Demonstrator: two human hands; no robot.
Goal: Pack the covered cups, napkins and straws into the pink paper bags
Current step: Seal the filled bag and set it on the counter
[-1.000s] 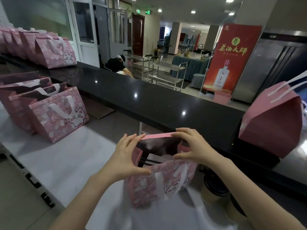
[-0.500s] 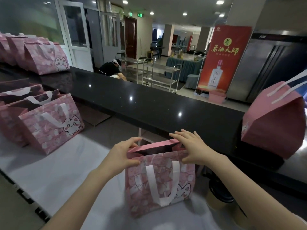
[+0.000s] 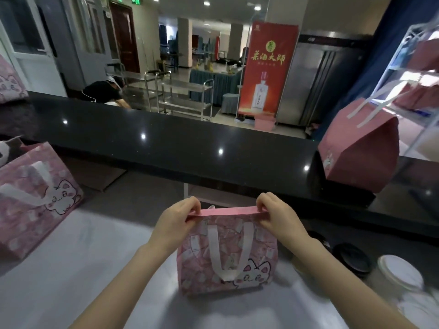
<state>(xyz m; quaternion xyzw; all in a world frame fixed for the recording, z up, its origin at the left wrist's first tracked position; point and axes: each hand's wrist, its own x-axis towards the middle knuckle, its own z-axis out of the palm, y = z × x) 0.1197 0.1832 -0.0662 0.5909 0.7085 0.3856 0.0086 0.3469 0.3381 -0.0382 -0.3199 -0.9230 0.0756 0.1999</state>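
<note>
Left neighbour: second pink bag [image 3: 35, 200] stands on the white table [image 3: 71, 269], well apart from the hands, cat print facing the camera.
Right neighbours: black-lidded cup [image 3: 351, 260] and white-lidded cup [image 3: 401, 273] stand just beside each other on the table, right of the right forearm. The forearm crosses in front of part of that area, so what lies under it cannot be told.
Behind: black counter [image 3: 178, 143] runs across the view just beyond the work spot. A third pink bag [image 3: 361, 153] sits on its right end, top pinched to a ridge, white handles sticking up.
Background: red banner [image 3: 267, 67], steel trolley [image 3: 185, 98], a crouching person [image 3: 102, 91] past the counter.
Work item: pink paper bag [image 3: 228, 255], centre of view, standing on the table in front of the counter.
Orientation: upright, base down, mouth up. Printed face (cat at lower right) turned toward the camera, with the white handle hanging down that face.
Long axis: top rim runs left to right, roughly parallel to the counter edge. The rim looks pressed flat and closed, so no contents are visible.
Left hand [image 3: 177, 222]: fingers curled, pinching the rim's left corner.
Right hand [image 3: 275, 216]: fingers curled, pinching the rim's right corner.
</note>
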